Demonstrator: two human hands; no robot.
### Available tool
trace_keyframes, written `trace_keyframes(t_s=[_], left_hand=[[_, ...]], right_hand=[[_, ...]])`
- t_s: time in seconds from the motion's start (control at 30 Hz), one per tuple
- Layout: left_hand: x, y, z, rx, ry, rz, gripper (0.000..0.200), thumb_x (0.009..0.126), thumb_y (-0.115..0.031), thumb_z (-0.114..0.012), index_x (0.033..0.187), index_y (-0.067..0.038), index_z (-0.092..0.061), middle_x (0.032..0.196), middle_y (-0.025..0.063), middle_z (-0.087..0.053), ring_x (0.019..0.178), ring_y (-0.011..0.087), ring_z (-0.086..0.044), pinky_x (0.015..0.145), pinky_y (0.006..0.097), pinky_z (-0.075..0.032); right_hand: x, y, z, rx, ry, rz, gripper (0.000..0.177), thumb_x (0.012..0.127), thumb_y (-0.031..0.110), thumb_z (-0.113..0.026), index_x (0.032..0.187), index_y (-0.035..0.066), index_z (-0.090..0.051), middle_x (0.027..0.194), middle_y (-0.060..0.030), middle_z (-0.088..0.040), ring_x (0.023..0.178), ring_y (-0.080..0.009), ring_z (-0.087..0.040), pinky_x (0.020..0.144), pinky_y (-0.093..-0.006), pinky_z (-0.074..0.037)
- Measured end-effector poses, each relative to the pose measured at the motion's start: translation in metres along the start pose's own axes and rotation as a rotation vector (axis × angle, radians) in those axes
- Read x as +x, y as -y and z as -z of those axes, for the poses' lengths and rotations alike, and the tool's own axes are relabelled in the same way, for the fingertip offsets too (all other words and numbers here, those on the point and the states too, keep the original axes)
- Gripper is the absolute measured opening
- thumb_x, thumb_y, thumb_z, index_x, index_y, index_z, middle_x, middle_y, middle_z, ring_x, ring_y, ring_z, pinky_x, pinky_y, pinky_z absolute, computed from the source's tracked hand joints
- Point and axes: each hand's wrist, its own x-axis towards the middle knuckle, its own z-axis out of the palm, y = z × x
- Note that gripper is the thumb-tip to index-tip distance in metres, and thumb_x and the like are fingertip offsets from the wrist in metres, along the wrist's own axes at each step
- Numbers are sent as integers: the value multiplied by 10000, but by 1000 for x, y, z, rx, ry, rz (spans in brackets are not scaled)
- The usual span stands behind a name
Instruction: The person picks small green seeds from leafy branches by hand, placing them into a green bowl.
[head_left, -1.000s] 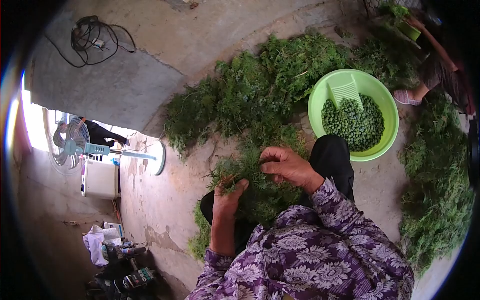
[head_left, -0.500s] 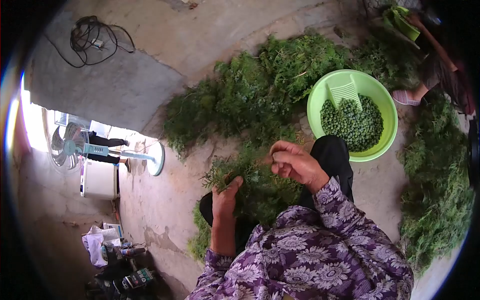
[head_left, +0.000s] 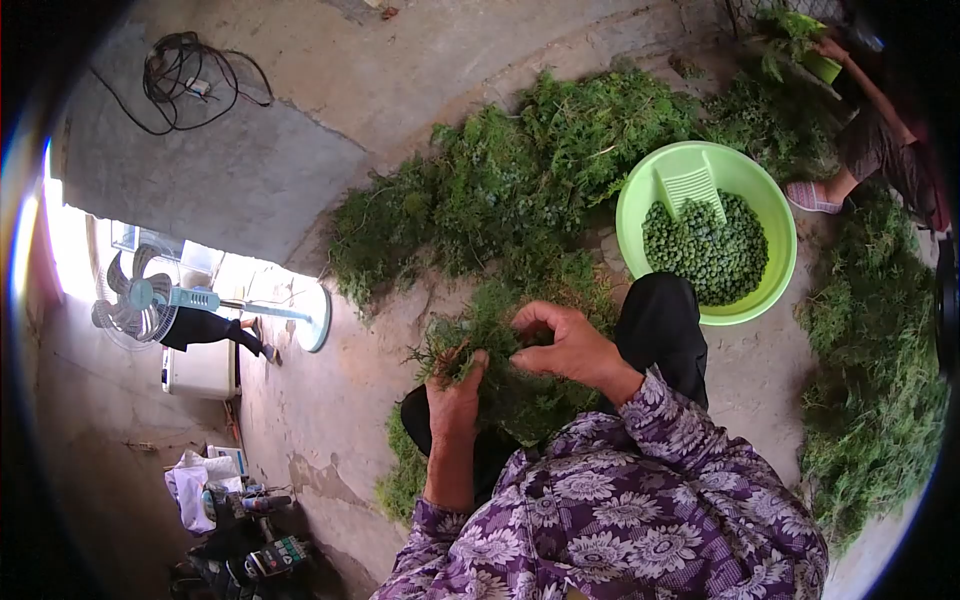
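My left hand (head_left: 455,402) is closed around the stems of a bunch of evergreen sprigs (head_left: 488,325), thumb on top, over my lap. At the right side of the foliage, my right hand (head_left: 575,348) has its thumb and fingers curled in against the greenery. What lies between those fingertips is too small to make out. Beyond my right knee stands a light green plastic basin (head_left: 632,240) with a ribbed washboard panel (head_left: 690,186). Many small round green berries (head_left: 705,250) lie inside it.
Cut evergreen branches (head_left: 480,190) lie heaped ahead, with more branches (head_left: 870,370) at right. A standing fan (head_left: 150,292) is at left, a walking person (head_left: 215,330) behind it. A cable (head_left: 180,80) lies upper left. Another person's hand (head_left: 828,48) is at upper right.
My right hand has moved left and down from above the sprigs into them. The left hand has barely shifted. The person behind the fan has stepped, and the person at upper right now has a sprig.
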Motion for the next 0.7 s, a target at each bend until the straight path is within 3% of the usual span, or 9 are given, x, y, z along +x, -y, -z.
trace_keyframes(t_s=[0.03,0.17,0.27,0.33,0.57,0.63,0.7], left_hand=[[-1,-2,-1,36,14,-34,255,746,-96,-659,978,-28,-578,910,12,-579,826,100,-518,747,246,-407],[-3,-8,-7,82,-12,21,247,750,-92,-654,977,-29,-577,923,9,-577,830,100,-516,750,246,-407],[-2,-8,-7,71,-11,6,236,754,-83,-647,973,-30,-576,919,7,-579,825,97,-518,744,245,-409],[-3,-8,-7,61,-1,-43,229,754,-71,-644,969,-33,-576,910,4,-581,818,95,-522,733,243,-412],[0,-6,-6,34,2,-9,224,750,-71,-652,959,-33,-581,902,5,-586,808,92,-526,711,243,-419],[1,-5,-6,30,27,8,223,750,-74,-653,958,-32,-584,902,10,-587,805,97,-528,705,245,-423],[-2,-9,-10,29,39,11,230,747,-76,-657,960,-32,-583,901,12,-587,801,98,-529,700,242,-425]], right_hand=[[1,-3,0,-97,-5,122,390,704,111,-671,1039,43,-482,862,-11,-495,741,-62,-475,586,-208,-407],[2,-4,-6,-275,-59,208,385,695,119,-680,1019,48,-486,854,1,-493,798,-63,-446,638,-212,-400],[1,0,-9,-119,-54,128,350,734,122,-642,1040,52,-487,843,5,-498,728,-59,-469,596,-212,-407],[-2,9,-9,135,-45,-90,305,781,111,-585,1065,58,-487,805,12,-504,646,-52,-482,551,-213,-409],[1,9,-5,112,2,-101,328,769,100,-567,1086,56,-493,734,-16,-539,616,-63,-507,536,-230,-431],[2,1,-5,27,6,81,297,744,88,-575,1033,53,-516,735,-11,-546,620,-63,-501,540,-227,-427],[1,0,-6,-84,-38,128,279,732,87,-587,1000,50,-519,734,-4,-545,624,-62,-496,542,-225,-424]])
